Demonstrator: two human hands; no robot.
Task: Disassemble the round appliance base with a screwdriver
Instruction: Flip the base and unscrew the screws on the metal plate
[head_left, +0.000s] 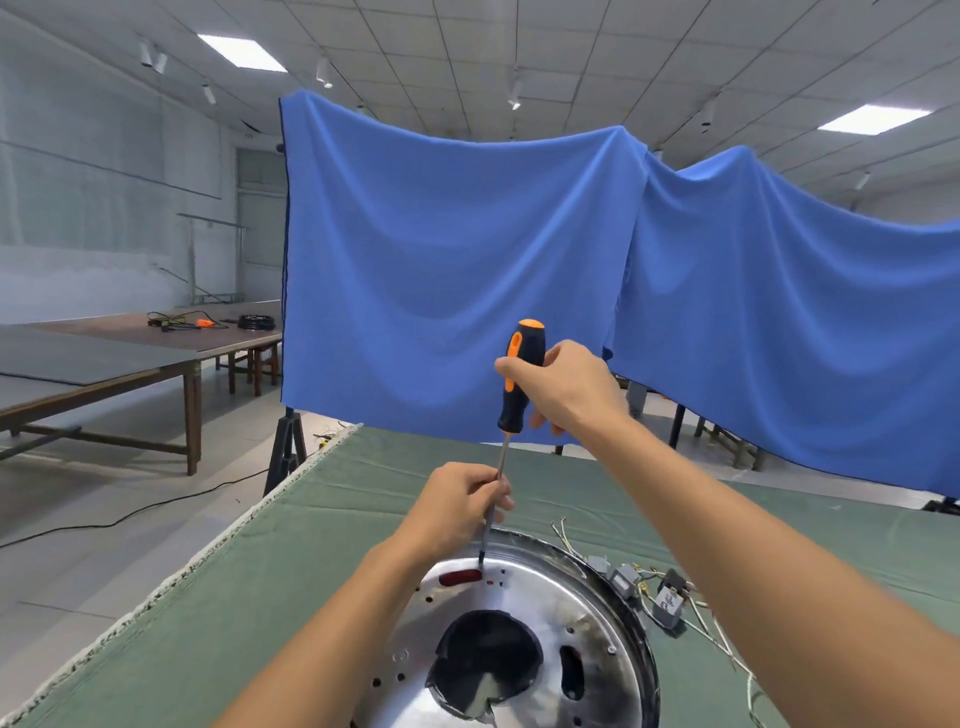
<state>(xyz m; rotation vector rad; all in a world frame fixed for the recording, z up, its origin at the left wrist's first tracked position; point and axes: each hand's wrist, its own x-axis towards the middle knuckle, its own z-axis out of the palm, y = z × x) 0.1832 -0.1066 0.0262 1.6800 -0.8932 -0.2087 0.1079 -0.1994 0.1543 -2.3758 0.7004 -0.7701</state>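
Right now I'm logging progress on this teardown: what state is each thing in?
Screwdriver: near upright, tip on the base.
Right hand: grips the handle.
Left hand: pinches the shaft.
Round base: flat on the green cloth.
Loose wired parts: beside the base.

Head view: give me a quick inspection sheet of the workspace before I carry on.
Surface: green cloth covers the worktable; frayed at its left edge.
Job's things: round metal base lies flat near the front edge; screwdriver stands nearly upright, tip on the base beside a red slot.
Clutter: small grey components lie right of the base.
Hands: right hand grips the black-and-orange handle; left hand pinches the shaft.
Cables: thin loose wires trail from the components; a black cord runs across the floor.
Surroundings: blue sheets hang behind; wooden tables stand at left.
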